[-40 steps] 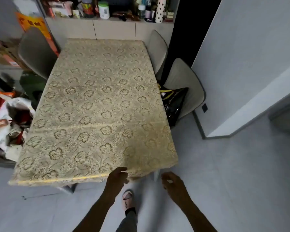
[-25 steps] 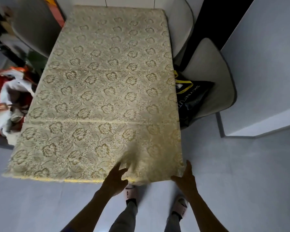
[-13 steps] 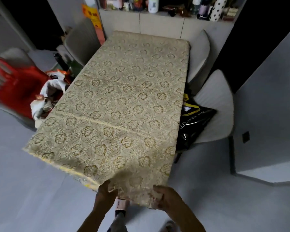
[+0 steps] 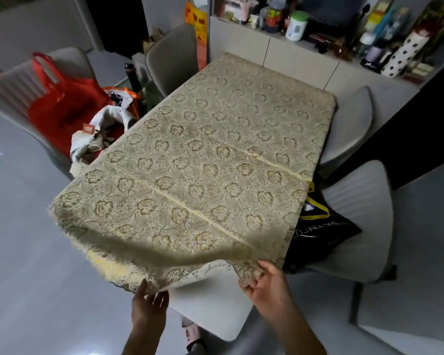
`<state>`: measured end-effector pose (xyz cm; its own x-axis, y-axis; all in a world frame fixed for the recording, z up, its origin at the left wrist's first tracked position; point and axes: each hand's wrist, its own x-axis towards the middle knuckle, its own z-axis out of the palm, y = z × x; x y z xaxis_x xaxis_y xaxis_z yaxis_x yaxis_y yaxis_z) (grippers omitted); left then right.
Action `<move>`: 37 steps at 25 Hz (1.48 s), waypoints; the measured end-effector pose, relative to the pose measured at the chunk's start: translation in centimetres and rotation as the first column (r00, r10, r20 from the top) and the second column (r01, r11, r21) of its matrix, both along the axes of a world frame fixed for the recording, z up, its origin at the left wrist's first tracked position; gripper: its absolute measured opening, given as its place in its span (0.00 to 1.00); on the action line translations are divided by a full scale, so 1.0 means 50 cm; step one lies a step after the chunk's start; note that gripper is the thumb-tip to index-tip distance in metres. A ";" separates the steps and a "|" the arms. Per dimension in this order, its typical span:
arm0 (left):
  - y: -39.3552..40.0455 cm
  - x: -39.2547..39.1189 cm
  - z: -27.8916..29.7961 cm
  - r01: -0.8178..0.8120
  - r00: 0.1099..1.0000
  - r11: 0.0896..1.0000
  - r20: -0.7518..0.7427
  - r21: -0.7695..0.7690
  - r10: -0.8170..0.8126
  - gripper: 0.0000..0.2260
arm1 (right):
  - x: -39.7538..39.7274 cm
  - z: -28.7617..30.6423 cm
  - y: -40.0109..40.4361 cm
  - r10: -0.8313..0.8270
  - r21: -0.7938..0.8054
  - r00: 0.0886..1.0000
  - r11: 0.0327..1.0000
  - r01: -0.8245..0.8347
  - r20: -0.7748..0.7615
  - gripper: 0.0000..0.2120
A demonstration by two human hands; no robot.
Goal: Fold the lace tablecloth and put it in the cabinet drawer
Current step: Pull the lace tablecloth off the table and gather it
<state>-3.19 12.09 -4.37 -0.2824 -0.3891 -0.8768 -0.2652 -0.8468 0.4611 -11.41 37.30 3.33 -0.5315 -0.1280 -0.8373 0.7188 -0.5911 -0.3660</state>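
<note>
A beige and gold lace tablecloth (image 4: 203, 170) with a flower pattern covers a long white table (image 4: 215, 308). Its near edge is lifted off the table, baring the white near corner. My right hand (image 4: 269, 285) pinches the lifted near-right corner of the cloth. My left hand (image 4: 149, 306) holds the near edge further left, fingers under the lace. Fold creases run across the cloth. No drawer is in view.
Grey chairs (image 4: 362, 221) stand along the right side, one bearing a black bag (image 4: 318, 234). At the left, a chair holds a red bag (image 4: 62, 103) and white clutter. A cabinet top (image 4: 305, 57) crowded with bottles lies beyond the table's far end.
Both hands have taken hold of the near edge and raised it off the table, exposing the white corner. My view has swung so the table now runs diagonally.
</note>
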 end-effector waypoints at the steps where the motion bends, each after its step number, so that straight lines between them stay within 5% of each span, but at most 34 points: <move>1: -0.012 -0.021 0.015 0.025 1.000 0.996 0.008 -0.090 -0.024 0.07 | -0.014 -0.001 0.012 -0.026 0.006 1.000 1.000 0.026 0.016 0.11; 3: -0.035 -0.088 0.020 0.108 0.986 0.982 -0.111 -0.156 -0.126 0.12 | -0.057 -0.005 0.036 -0.035 0.004 0.999 0.999 0.035 0.030 0.08; 4: -0.046 -0.134 0.036 0.062 0.982 0.996 -0.173 -0.060 -0.071 0.16 | -0.082 -0.008 0.047 -0.040 0.004 0.999 0.999 0.039 0.034 0.09; 8: -0.020 -0.389 0.155 0.057 0.974 0.950 -0.194 -0.306 -0.121 0.26 | -0.231 -0.012 0.099 -0.110 -0.004 0.994 0.994 0.110 -0.002 0.10; 10: 0.000 -0.513 0.210 0.193 0.890 0.881 -0.300 -0.433 -0.343 0.25 | -0.331 -0.010 0.140 -0.139 -0.031 0.989 0.990 0.138 -0.054 0.06; 12: 0.032 -0.595 0.232 0.361 0.713 0.805 -0.417 -0.471 -0.564 0.26 | -0.423 -0.023 0.192 -0.216 -0.086 0.968 0.975 0.206 -0.127 0.04; 15: 0.090 -0.617 0.190 0.580 0.609 0.562 -0.144 -0.590 -0.780 0.29 | -0.511 -0.058 0.241 -0.222 -0.057 0.956 0.975 0.215 -0.190 0.09; 18: 0.142 -0.544 0.075 0.736 0.587 0.387 0.237 -0.556 -0.774 0.26 | -0.519 -0.105 0.219 0.174 0.283 0.972 0.951 -0.124 -0.159 0.13; 20: 0.158 -0.482 0.019 0.847 0.467 0.277 0.385 -0.454 -0.796 0.26 | -0.480 -0.132 0.178 0.541 0.550 0.831 0.737 -0.392 -0.131 0.14; 22: 0.159 -0.435 -0.012 0.907 0.364 0.193 0.467 -0.375 -0.806 0.26 | -0.418 -0.163 0.134 0.854 0.764 0.512 0.389 -0.515 -0.090 0.20; 24: 0.148 -0.413 -0.019 0.925 0.324 0.165 0.486 -0.342 -0.811 0.25 | -0.365 -0.188 0.091 0.986 0.907 0.158 0.023 -0.421 0.049 0.29; 26: 0.128 -0.409 -0.018 0.932 0.279 0.103 0.506 -0.347 -0.816 0.23 | -0.340 -0.202 0.052 0.979 0.932 -0.005 -0.198 -0.303 0.206 0.33; 31: 0.014 -0.401 -0.035 0.905 0.231 0.010 0.470 -0.426 -0.852 0.20 | -0.327 -0.191 -0.069 0.850 0.857 0.116 -0.502 -0.116 0.514 0.30; 35: -0.092 -0.368 -0.048 0.880 0.114 -0.095 0.402 -0.465 -0.908 0.17 | -0.285 -0.196 -0.146 0.775 0.834 0.326 -0.545 -0.090 0.541 0.23; 37: -0.161 -0.339 -0.046 0.855 0.069 -0.146 0.387 -0.498 -0.919 0.15 | -0.249 -0.196 -0.180 0.737 0.805 0.324 -0.557 -0.206 0.593 0.19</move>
<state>-20.13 4.04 -6.66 -0.8032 -0.0044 -0.5957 -0.5050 0.5357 0.6768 -23.85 28.30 -6.47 -0.9192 0.0003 -0.3937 0.0168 0.9991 -0.0385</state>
